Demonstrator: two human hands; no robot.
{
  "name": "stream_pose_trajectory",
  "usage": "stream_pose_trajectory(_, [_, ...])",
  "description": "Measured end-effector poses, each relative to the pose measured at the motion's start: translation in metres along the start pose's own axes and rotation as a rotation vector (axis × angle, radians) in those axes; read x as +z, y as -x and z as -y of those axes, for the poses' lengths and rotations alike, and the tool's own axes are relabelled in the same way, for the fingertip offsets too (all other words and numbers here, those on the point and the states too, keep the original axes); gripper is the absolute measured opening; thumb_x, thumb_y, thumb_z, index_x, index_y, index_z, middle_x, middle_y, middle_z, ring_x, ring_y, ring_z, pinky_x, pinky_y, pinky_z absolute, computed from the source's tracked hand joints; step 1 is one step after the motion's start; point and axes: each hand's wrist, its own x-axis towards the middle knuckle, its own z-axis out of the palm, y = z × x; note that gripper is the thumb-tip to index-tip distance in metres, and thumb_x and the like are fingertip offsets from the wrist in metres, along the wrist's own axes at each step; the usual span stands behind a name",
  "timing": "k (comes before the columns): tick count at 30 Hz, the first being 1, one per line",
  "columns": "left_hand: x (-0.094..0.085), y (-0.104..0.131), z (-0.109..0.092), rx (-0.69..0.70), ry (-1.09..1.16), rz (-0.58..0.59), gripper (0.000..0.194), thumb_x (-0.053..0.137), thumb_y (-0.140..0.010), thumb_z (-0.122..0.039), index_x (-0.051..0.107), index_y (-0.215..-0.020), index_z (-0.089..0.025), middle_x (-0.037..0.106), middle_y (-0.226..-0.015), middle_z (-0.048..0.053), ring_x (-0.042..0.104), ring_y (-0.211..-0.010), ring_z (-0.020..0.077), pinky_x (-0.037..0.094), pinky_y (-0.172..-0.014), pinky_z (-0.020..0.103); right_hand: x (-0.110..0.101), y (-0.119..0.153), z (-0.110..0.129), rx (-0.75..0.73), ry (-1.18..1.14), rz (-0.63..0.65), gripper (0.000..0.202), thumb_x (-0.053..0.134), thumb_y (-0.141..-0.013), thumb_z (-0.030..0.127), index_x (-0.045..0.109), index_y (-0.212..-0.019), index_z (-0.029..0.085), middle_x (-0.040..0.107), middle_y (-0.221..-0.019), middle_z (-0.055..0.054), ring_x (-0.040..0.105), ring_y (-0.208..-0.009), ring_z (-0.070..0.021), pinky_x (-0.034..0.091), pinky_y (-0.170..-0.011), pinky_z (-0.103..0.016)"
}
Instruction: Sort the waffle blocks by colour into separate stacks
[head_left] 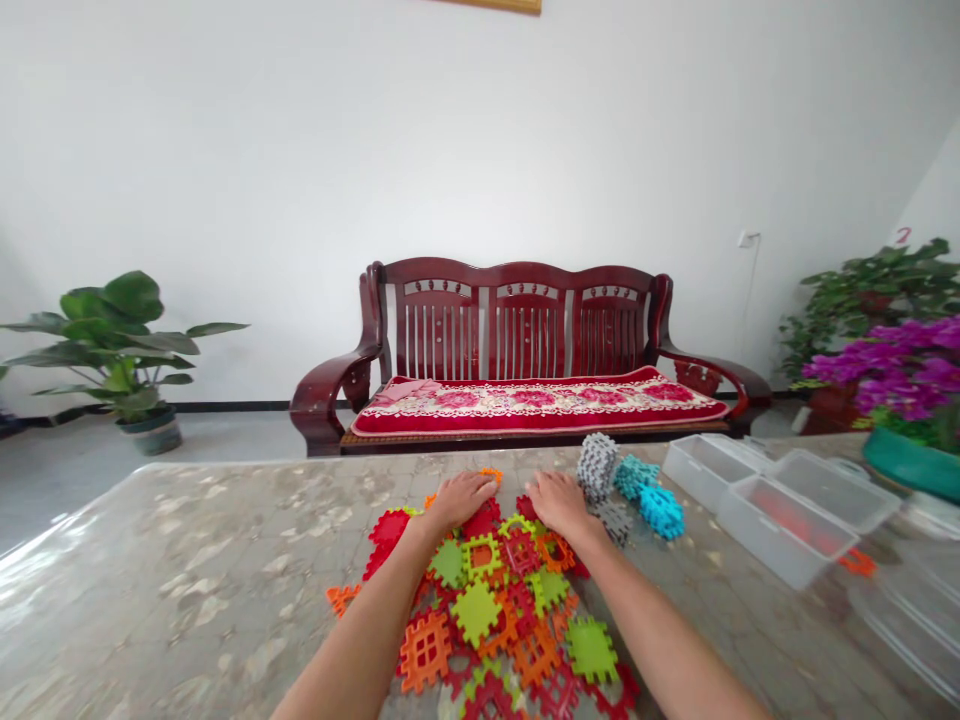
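A loose pile of flat interlocking plastic tiles, red, orange and lime green, spreads over the table in front of me. My left hand (459, 498) lies palm down on the pile's far left side, fingers stretched forward over a red tile (484, 517). At the far right side my right hand (557, 500) rests palm down beside another red tile (526, 507), its fingers extended and slightly bent. Neither hand shows a tile gripped. Nearer to me, between my forearms, are a lime green tile (476, 612) and an orange window tile (425, 650).
Right of my right hand stand a grey tile stack (598, 466) and blue tile stacks (661, 512). Farther right are open clear plastic boxes (780, 535) and a teal flower pot (911, 465). A wooden bench (487, 275) stands beyond the patterned table (225, 560).
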Motion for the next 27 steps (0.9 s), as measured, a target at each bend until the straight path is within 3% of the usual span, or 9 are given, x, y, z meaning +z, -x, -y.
stream_pose_trajectory(4, [0.000,0.009,-0.015,0.040,0.005,0.079,0.047,0.035,-0.092,-0.051,0.072,-0.098,-0.023,0.074,-0.112,0.005,0.063,-0.109,0.0211,0.042,-0.104,0.033,0.001,0.018,0.012,-0.056,-0.040,0.045,0.037,0.038,-0.096,0.039,0.067,-0.111,0.022,0.068,-0.120,-0.011,0.058,-0.115,-0.0272,0.039,-0.098,-0.041])
stream_pose_trajectory(8, [-0.023,0.030,-0.023,0.039,0.026,0.076,0.056,0.023,-0.095,-0.048,0.071,-0.106,-0.021,0.072,-0.116,0.006,0.063,-0.108,0.0198,0.044,-0.101,0.032,-0.006,0.036,0.013,-0.187,-0.301,0.059,0.040,0.036,-0.095,0.034,0.063,-0.122,0.023,0.069,-0.121,-0.007,0.060,-0.115,-0.0205,0.042,-0.098,-0.033])
stream_pose_trajectory(11, [-0.046,0.059,-0.013,-0.047,0.012,-0.086,0.054,0.026,-0.094,-0.049,0.068,-0.116,-0.021,0.068,-0.126,0.007,0.059,-0.117,0.0210,0.041,-0.106,0.034,-0.006,0.053,-0.003,-0.202,-0.380,-0.030,0.045,0.036,-0.094,0.034,0.060,-0.128,0.017,0.064,-0.130,-0.010,0.056,-0.122,-0.0203,0.038,-0.106,-0.033])
stream_pose_trajectory(15, [-0.060,0.115,0.016,-0.272,-0.278,-0.301,0.046,0.032,-0.094,-0.044,0.065,-0.120,-0.026,0.062,-0.134,0.007,0.049,-0.130,0.0244,0.030,-0.114,0.044,0.010,0.086,-0.026,-0.193,-0.256,-0.148,0.051,0.043,-0.091,0.042,0.056,-0.133,0.017,0.057,-0.138,-0.012,0.048,-0.130,-0.0266,0.032,-0.112,-0.042])
stream_pose_trajectory(19, [-0.044,0.158,0.034,-0.573,-0.376,-0.377,0.050,0.031,-0.093,-0.048,0.057,-0.131,-0.029,0.057,-0.139,0.010,0.045,-0.133,0.0318,0.031,-0.109,0.058,0.032,0.106,-0.023,-0.096,-0.239,-0.122,0.053,0.042,-0.091,0.043,0.053,-0.137,0.018,0.053,-0.142,-0.013,0.045,-0.133,-0.0287,0.030,-0.114,-0.047])
stream_pose_trajectory(24, [-0.015,0.165,0.020,-0.485,-0.273,-0.388,0.049,0.027,-0.096,-0.041,0.054,-0.135,-0.028,0.057,-0.140,0.007,0.048,-0.132,0.0231,0.034,-0.112,0.045,0.032,0.101,-0.004,-0.128,-0.511,-0.074,0.053,0.041,-0.090,0.041,0.054,-0.136,0.018,0.052,-0.143,-0.012,0.045,-0.134,-0.0244,0.031,-0.115,-0.042])
stream_pose_trajectory(27, [-0.005,0.175,0.005,-0.421,-0.280,-0.367,0.052,0.033,-0.095,-0.045,0.050,-0.140,-0.025,0.048,-0.148,0.009,0.039,-0.140,0.0255,0.032,-0.114,0.046,0.018,0.106,-0.013,-0.196,-0.605,-0.057,0.057,0.045,-0.088,0.048,0.054,-0.136,0.017,0.049,-0.146,-0.012,0.040,-0.138,-0.0239,0.028,-0.116,-0.041])
